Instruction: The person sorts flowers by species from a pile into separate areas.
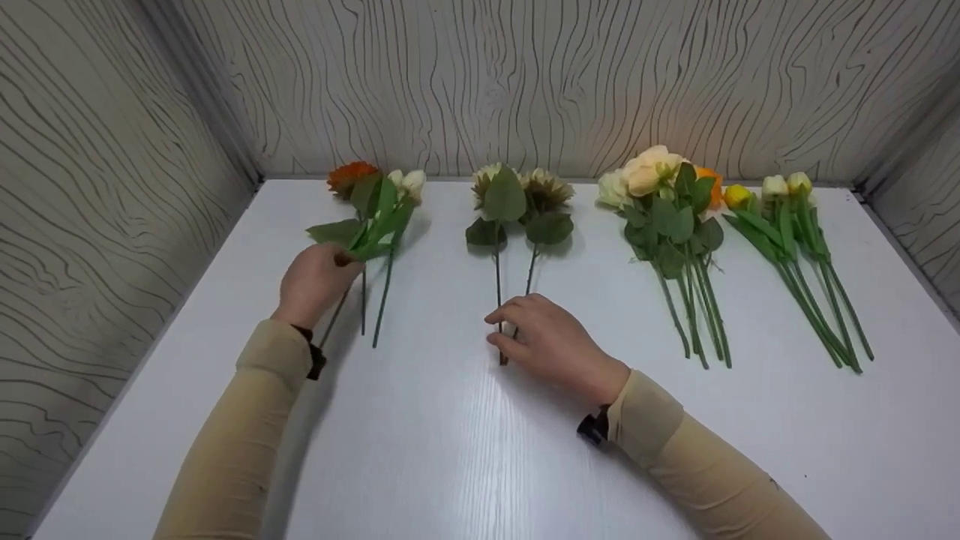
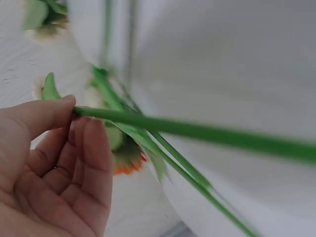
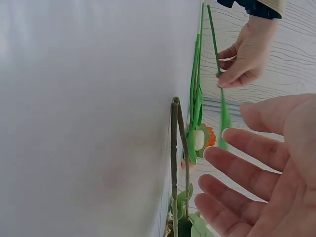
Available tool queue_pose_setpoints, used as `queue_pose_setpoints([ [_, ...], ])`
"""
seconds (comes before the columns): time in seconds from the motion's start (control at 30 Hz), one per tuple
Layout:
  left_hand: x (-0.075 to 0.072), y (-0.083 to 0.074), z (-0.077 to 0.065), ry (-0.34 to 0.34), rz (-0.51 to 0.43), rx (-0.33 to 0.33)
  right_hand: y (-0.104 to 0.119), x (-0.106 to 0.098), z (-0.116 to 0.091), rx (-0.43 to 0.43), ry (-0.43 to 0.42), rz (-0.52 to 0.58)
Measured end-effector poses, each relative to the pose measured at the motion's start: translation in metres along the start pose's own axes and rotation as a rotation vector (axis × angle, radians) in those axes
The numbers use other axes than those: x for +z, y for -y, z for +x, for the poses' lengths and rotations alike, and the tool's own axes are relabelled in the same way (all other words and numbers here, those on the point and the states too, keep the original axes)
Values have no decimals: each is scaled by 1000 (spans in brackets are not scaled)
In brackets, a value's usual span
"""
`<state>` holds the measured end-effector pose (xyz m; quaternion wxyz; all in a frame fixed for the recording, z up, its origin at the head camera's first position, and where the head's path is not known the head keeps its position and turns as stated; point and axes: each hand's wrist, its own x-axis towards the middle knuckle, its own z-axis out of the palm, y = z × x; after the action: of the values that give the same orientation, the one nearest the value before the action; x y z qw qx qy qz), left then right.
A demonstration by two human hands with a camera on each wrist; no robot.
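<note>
Thumb and fingertips of my left hand [image 1: 315, 281] pinch the green stem of a white tulip [image 2: 197, 129], raised over the white table [image 1: 420, 420]. Beneath it lie an orange flower [image 1: 351, 178] and another green-stemmed white tulip [image 1: 383, 296], partly covered by leaves. My right hand [image 1: 559, 341] hovers with spread, relaxed fingers by the lower stems of two cream flowers with broad leaves [image 1: 504, 196]. In the right wrist view its palm and fingers hold nothing, and the two brown stems [image 3: 174, 148] stand apart from the fingertips.
Right of centre lies a bunch of cream and orange flowers [image 1: 652, 172] with leafy stems. Farther right are several white and yellow tulips [image 1: 799, 184], their stems pointing toward the front. A wood-patterned wall [image 1: 480, 82] borders the table's back edge, with similar panels on both sides.
</note>
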<state>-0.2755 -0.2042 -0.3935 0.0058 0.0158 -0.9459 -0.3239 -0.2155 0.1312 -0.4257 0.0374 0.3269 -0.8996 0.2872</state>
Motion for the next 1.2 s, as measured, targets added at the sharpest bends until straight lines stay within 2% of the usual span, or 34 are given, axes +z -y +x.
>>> queue_pose_setpoints([
  [0.13,21,-32,-1,60,-379,26,-4,-10,-2,108,-10,122],
  [0.23,45,-61,-3,121,-601,19,-8,-19,-6,209,-11,271],
  [0.33,68,-90,-7,164,-739,25,-13,-28,-11,299,6,431],
  [0.43,85,-116,-12,187,-837,91,-18,-35,-15,365,17,578],
  [0.57,97,-136,-18,178,-916,199,-23,-40,-18,406,-1,731],
  [0.7,103,-143,-23,157,-952,232,-24,-38,-19,392,-16,816],
  [0.93,110,-151,-26,180,-967,239,-26,-35,-23,391,-59,825],
  [1.2,109,-157,-23,166,-975,245,-28,-37,-21,392,-79,825],
])
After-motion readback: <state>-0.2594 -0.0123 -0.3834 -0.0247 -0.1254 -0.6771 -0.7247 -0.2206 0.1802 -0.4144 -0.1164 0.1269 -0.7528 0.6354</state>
